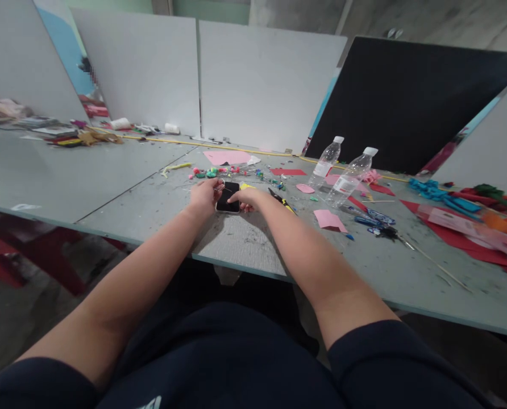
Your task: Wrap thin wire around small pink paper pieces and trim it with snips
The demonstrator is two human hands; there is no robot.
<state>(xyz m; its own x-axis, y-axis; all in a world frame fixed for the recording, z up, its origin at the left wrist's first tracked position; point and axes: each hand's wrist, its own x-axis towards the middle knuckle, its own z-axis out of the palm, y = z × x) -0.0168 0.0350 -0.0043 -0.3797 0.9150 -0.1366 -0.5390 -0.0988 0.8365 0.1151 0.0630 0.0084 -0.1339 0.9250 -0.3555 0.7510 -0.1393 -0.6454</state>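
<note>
A smartphone point(228, 203) with a dark screen and pale edge lies on the table in front of me. My left hand point(205, 195) is at its upper left, fingers pinched on a thin pale wire-like piece point(221, 187) that reaches over the screen; its exact kind is too small to tell. From the right, my right hand point(249, 199) has its thumb across the screen and its other fingers curled by the phone's right edge. Just behind lie small colourful beaded or flower-like pieces point(223, 172). Something yellow point(247, 186) shows behind my right hand, and black-and-yellow pliers point(283, 201) lie beside it.
Two clear plastic bottles point(350, 179) stand at the right, near pink paper point(329, 220) and blue-handled tools point(375, 220). Red sheets and a blue bundle point(445, 196) are farther right. White panels point(270, 85) and a black board point(411, 102) stand along the back.
</note>
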